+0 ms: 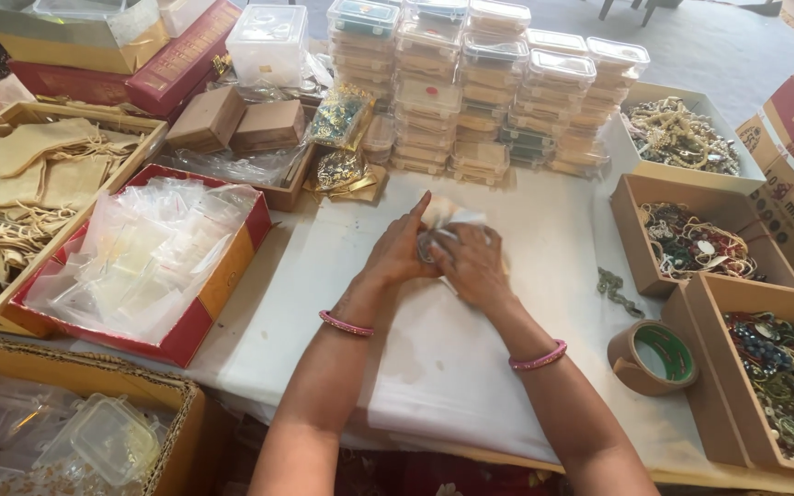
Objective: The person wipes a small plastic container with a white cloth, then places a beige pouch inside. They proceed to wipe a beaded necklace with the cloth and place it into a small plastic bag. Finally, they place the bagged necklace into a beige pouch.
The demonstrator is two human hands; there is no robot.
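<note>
Both my hands meet over the middle of the white-covered table [342, 276]. My left hand [399, 253] and my right hand [472, 266] together grip a small clear plastic pouch [448, 223] with something pale inside; the fingers hide most of it. Each wrist wears a pink bangle. A small dark greenish piece of jewellery [614, 288] lies on the cloth to the right of my right hand.
A red box of clear pouches [144, 262] and a tray of beige drawstring bags [34, 174] sit at left. Stacked clear lidded boxes [489, 92] stand behind. Cardboard boxes of jewellery [691, 241] and a brown tape roll [652, 356] are at right.
</note>
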